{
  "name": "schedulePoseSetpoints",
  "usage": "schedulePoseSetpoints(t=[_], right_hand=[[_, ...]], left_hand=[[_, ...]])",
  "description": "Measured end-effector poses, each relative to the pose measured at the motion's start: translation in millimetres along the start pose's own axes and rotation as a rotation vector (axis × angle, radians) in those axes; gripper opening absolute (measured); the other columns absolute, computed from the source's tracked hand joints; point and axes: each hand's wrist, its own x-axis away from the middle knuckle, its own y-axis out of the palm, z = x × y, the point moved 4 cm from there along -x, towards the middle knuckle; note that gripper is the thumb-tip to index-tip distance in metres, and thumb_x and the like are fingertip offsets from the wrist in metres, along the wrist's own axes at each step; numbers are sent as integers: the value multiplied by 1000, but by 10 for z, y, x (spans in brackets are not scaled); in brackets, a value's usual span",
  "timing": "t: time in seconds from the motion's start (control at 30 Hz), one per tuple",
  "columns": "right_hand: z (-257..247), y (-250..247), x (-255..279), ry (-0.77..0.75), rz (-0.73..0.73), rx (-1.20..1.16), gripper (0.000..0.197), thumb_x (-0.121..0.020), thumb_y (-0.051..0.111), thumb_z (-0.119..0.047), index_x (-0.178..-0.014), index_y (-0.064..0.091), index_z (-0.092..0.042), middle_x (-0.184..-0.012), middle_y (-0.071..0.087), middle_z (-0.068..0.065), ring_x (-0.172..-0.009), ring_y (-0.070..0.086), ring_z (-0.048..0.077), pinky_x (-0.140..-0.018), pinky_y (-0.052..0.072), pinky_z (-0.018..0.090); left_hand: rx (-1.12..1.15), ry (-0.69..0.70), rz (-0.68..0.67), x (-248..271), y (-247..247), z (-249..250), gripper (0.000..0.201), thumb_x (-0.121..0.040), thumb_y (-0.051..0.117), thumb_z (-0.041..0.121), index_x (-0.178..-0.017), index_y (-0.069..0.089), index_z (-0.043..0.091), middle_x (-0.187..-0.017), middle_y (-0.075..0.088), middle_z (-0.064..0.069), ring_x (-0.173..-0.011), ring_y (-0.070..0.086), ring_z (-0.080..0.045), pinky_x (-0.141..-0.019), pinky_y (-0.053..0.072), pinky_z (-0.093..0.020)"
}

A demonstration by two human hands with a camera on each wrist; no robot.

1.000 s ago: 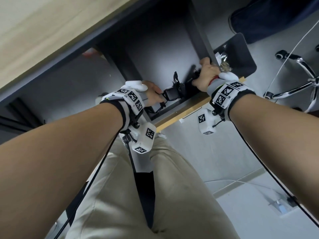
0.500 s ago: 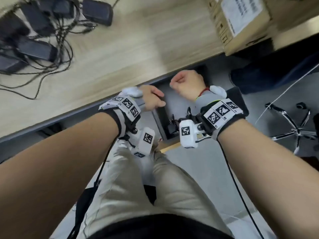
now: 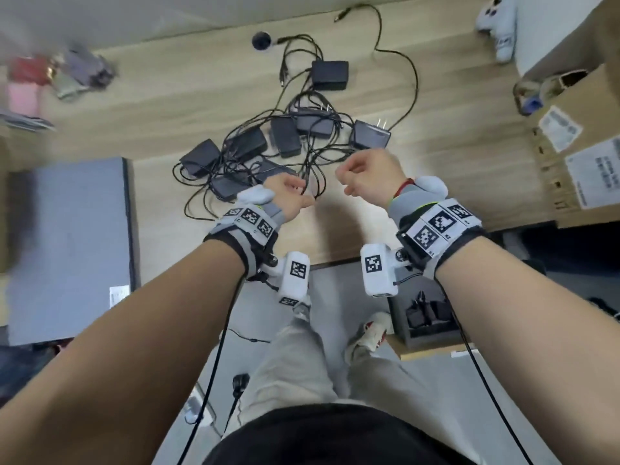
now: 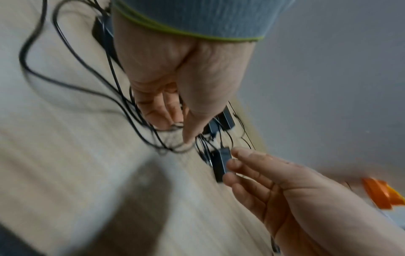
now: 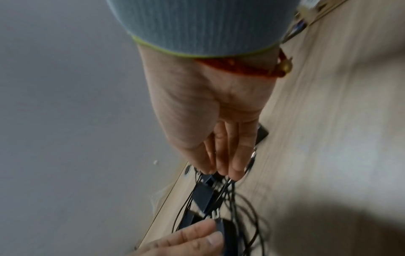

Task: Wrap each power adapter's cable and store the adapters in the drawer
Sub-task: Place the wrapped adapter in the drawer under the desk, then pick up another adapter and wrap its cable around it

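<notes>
Head view: both hands are over the wooden desk (image 3: pixel 453 162), and neither one holds anything. The left hand (image 3: pixel 288 196) has loose fingers right at the near edge of the pile of black power adapters (image 3: pixel 285 135) and tangled cables (image 3: pixel 315 162). The right hand (image 3: pixel 369 176) is loosely curled on nothing, with one adapter just past its knuckles. The drawer (image 3: pixel 426 317) sits open below the right wrist, with some adapters already inside. Left wrist view: it is blurry, but the left fingers (image 4: pixel 157 107) hang down onto the wires, and the right fingers reach toward an adapter. Right wrist view: the right fingers (image 5: pixel 223 155) point down at the pile, not closed on anything. I think pulling one adapter could drag the others, because the wires are all knotted together.
</notes>
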Motion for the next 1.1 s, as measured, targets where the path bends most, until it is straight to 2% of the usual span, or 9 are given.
schedulePoseSetpoints(t=[0.13,0.23,0.33,0.53,0.67,0.73,0.83,0.97,1.1], right_hand=[[-388,504,-300,-77,-116,232,11,-87,64,-26,-85,75,-23,-75,69,-6,-83,65,14,-75,46,23],[-554,866,-530,-56,-195,444,32,-86,67,-29,-114,70,-15,-107,70,7,-106,62,26,-89,49,32],[-505,1103,-725,11,-193,564,71,-77,75,-40,-139,48,-17,-135,51,11,-123,51,31,-99,45,35],[-512,1250,-833,60,-234,742,72,-66,78,-48,-129,52,-25,-127,45,8,-118,47,31,-91,45,36],[-672,1138,-799,-11,-328,625,55,-64,81,-43,-111,57,-26,-104,63,0,-97,61,25,-74,48,30],[-886,917,-731,-71,-322,559,48,-62,84,-47,-96,56,-28,-89,63,-5,-86,60,22,-69,46,30],[-1238,556,-617,-171,-243,465,42,-63,86,-45,-87,54,-31,-83,60,-8,-79,55,17,-63,36,27],[-1807,-23,-395,-283,-148,305,46,-61,89,-42,-95,64,-25,-87,68,-4,-81,62,15,-74,45,27],[-2123,-417,-323,-338,-58,19,70,-55,90,-47,-111,52,-31,-99,73,2,-91,72,22,-84,58,43]], left_hand=[[47,-49,-37,-265,-421,-132,45,-84,69,-4,-128,57,0,-127,58,-20,-109,61,-32,-84,50,-32],[55,-11,-11,-454,-701,-163,51,-85,65,-8,-134,54,3,-101,56,-8,-90,55,-23,-70,48,-26],[40,19,-12,-634,-882,-162,49,-83,65,-9,-130,58,4,-81,54,-3,-71,52,-14,-68,46,-24],[-72,63,-92,-783,-1076,-143,32,-82,69,0,-111,67,14,-72,57,7,-69,54,-9,-78,46,-20],[-116,126,-66,-699,-1217,38,26,-87,73,23,-111,67,22,-83,64,5,-74,59,-7,-71,43,-6],[-151,199,-82,-565,-1286,285,33,-85,72,42,-111,70,22,-95,69,4,-86,64,-10,-81,48,-17],[-202,272,-158,-380,-1340,627,40,-82,69,56,-99,74,21,-85,70,7,-75,61,-7,-66,42,-20],[-165,434,-144,27,-1526,1310,33,-76,76,56,-78,71,23,-65,67,7,-57,55,-1,-55,40,-15],[-27,528,21,286,-1812,1873,34,-72,76,61,-76,73,28,-71,72,-2,-64,62,-16,-67,54,-35]])
